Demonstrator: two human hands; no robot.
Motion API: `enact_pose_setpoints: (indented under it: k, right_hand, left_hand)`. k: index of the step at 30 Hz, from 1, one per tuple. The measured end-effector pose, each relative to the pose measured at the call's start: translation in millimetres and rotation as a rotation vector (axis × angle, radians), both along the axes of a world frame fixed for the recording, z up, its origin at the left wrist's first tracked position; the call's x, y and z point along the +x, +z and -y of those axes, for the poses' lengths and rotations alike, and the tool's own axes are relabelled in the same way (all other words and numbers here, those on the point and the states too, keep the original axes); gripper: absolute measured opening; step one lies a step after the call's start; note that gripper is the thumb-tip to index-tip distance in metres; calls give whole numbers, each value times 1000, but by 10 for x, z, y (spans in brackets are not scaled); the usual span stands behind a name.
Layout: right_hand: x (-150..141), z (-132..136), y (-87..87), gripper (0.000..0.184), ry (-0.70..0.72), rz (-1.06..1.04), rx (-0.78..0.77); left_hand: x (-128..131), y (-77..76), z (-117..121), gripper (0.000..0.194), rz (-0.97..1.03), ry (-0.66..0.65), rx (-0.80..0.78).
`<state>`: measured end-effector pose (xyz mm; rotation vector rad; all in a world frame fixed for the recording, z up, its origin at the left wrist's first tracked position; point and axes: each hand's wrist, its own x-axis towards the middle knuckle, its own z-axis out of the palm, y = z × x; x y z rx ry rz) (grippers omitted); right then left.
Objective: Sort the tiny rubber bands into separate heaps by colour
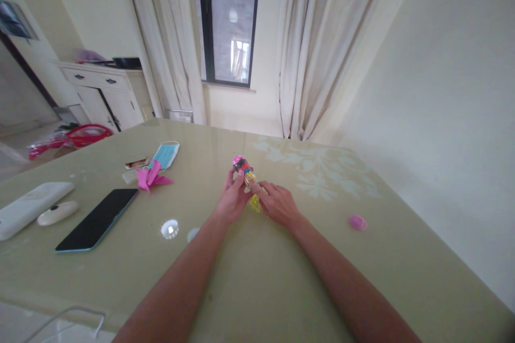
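My left hand [233,198] is wrapped round a small clear container [243,166] with a pink top. Bands of black, red, blue and yellow show through its side; they look like small elastic bands. The container is tilted, its yellow end toward my right hand [278,202]. The fingers of that hand are bent together at this lower end, and what they pinch is too small to make out. Just below the hands lies a small heap of yellow elastic bands [255,203] on the table. A round pink lid [358,222] rests to the right of my right arm.
On the left of the glossy table [249,278] are a black-screened phone [98,220], a white oblong case [36,208], a white oval object [57,213], a folded pink paper shape [152,176] and a blue face mask [164,156]. A wall borders the right side.
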<state>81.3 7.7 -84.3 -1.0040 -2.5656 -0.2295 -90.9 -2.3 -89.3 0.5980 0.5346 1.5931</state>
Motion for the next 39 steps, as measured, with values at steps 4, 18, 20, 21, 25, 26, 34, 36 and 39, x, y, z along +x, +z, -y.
enact_pose_setpoints:
  k: [4,18,20,21,25,26,34,36,39]
  right_hand:
    - [-65,15,-86,56,-37,17,-11]
    - [-110,-37,-296,34,115,-785,-272]
    - [-96,-50,-252,31,60,-735,-303]
    - [-84,-61,-216,28,34,-679,-323]
    - [-22,-121,0,16,-6,-358,-449]
    - [-8,-133,61,16,1,-299,-477]
    - [28,-107,412,60,-78,-841,-557]
    - [36,-87,482,56,-23,-896,-592]
    - [65,-69,586,38,-43,-925,-485]
  left_hand:
    - [23,36,6,51,6,28,2]
    - [-55,71,-34,51,52,80,-7]
    - [-105,60,-63,49,39,124,10]
    - [-132,51,-79,48,30,152,20]
    - [-205,-1,-130,51,-67,249,34]
    - [-206,-15,-137,55,-107,258,34]
    - [-19,3,-48,57,-618,163,219]
    - [35,9,-23,50,-702,124,225]
    - [76,-34,-35,47,-660,234,160]
